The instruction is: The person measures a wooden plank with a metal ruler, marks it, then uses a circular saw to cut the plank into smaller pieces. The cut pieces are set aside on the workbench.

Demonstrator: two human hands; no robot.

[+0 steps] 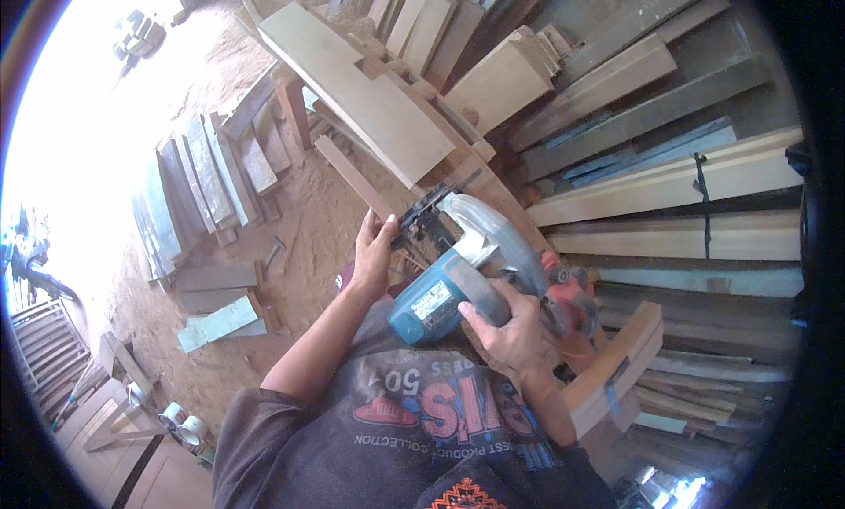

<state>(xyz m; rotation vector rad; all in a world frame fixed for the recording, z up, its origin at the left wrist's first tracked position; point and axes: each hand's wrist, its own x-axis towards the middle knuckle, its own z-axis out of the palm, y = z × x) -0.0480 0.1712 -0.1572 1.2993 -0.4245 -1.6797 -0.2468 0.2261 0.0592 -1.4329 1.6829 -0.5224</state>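
A teal circular saw (433, 300) with a pale blade guard lies across the front of my body, its base plate toward the far side. My right hand (510, 329) is wrapped round the saw's rear handle. Beside the base plate, my left hand (374, 256) is closed on the near end of a narrow wooden strip (354, 176), which points away to the far left. The strip's held end is partly hidden by my fingers. Just beyond the saw, a wide pale board (352, 87) with a notch in its edge rests on a wooden bench.
Stacked planks (669, 188) fill the right side. A red power tool (568, 293) sits right of the saw, near a wooden block (616, 368). Offcuts (198, 179) and a hammer (275, 252) lie on the dusty floor at left; white cups (180, 421) stand at lower left.
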